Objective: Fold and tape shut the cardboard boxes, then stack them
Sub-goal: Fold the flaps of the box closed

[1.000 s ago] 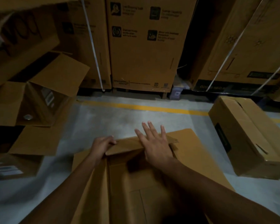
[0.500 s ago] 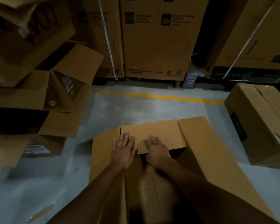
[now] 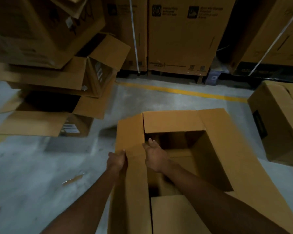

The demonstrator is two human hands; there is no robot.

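Your left hand (image 3: 117,160) has its fingers curled round the outer edge of the left flap (image 3: 130,132) and grips it. Your right hand (image 3: 155,154) lies at that flap's inner edge with its fingers fairly straight, touching the card and not clamping it. Whether the thumb hooks under the edge cannot be told.

So both hands are on one flap, a little nearer you than its middle. Its long axis runs straight away from you, and it stands partly raised along the left side of the box (image 3: 210,166), which sits open on the floor (image 3: 159,98) right in front of you.

The opening lies to the right of your fingers, so the flap most likely has to swing rightward and down. The far flap (image 3: 172,122) is already folded in over the opening, and the near flap (image 3: 172,215) lies close under your arms. The right flap (image 3: 230,149) is splayed outward, well apart from either hand. Your right hand is the nearer one for it.

The box is still unsealed, so taping and stacking look some way off.
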